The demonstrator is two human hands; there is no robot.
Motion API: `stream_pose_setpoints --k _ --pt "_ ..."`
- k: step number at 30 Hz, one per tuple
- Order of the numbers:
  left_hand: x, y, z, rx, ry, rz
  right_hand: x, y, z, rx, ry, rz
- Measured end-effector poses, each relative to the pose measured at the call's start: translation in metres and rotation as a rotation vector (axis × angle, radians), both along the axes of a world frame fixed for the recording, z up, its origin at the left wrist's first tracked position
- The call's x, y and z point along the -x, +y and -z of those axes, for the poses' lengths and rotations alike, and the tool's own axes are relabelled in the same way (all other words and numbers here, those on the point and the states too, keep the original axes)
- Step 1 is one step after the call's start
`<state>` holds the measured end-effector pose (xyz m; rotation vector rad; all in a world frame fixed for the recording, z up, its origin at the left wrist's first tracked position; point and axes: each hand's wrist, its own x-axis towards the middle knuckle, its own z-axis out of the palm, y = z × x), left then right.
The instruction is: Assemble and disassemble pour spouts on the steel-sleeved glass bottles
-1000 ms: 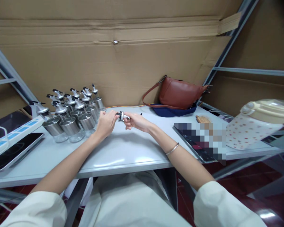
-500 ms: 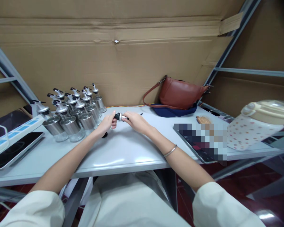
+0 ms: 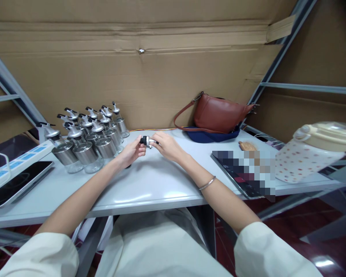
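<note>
Over the table's middle, both hands hold a bottle pour spout (image 3: 145, 141) with a black stopper end and a silver cap. My left hand (image 3: 131, 152) is closed on the black end. My right hand (image 3: 167, 147), wearing a bangle on its wrist, pinches the thin spout end; its fingers partly hide it. A small black piece (image 3: 128, 166) on the table is mostly covered by my left hand. To the left stand several glass oil bottles (image 3: 85, 156) with steel bands, most topped by silver pour spouts with black levers.
A white power strip (image 3: 20, 163) and a black-topped tablet-like device (image 3: 23, 181) lie at the left. At the back right, a brown bag (image 3: 219, 113) rests on a navy cap (image 3: 213, 135). A partly blurred dark device (image 3: 227, 169) and a spotted jug (image 3: 308, 157) sit at the right.
The pour spout has turned slightly between my hands. A black tip that stuck out beyond my right hand no longer shows. My left hand covers more of the small black piece.
</note>
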<state>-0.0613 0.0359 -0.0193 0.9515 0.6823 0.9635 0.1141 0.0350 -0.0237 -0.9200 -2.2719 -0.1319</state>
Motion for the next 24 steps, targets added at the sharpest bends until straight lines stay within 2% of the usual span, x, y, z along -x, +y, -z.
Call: stream_pose_setpoints --k 3,7,9,12,18,24 --pt "0.002 0.004 0.007 -0.094 0.037 0.052 0.0 -0.001 0.0 0.18 0.12 -0.023" --pt "0.006 0.009 0.016 -0.275 0.135 0.12 0.0 -0.002 -0.001 0.559 0.357 -0.076" --pt "0.007 0.01 0.017 -0.382 0.218 0.108 0.002 -0.002 -0.004 0.723 0.495 -0.114" --pt "0.008 0.009 0.016 -0.582 0.401 0.026 0.004 -0.004 -0.009 0.886 0.629 -0.145" --pt "0.006 -0.001 0.015 -1.001 0.765 -0.251 0.004 -0.008 -0.014 1.102 0.784 -0.126" --pt "0.002 -0.008 0.01 -1.19 0.736 -0.388 0.005 -0.004 -0.013 1.108 0.827 -0.08"
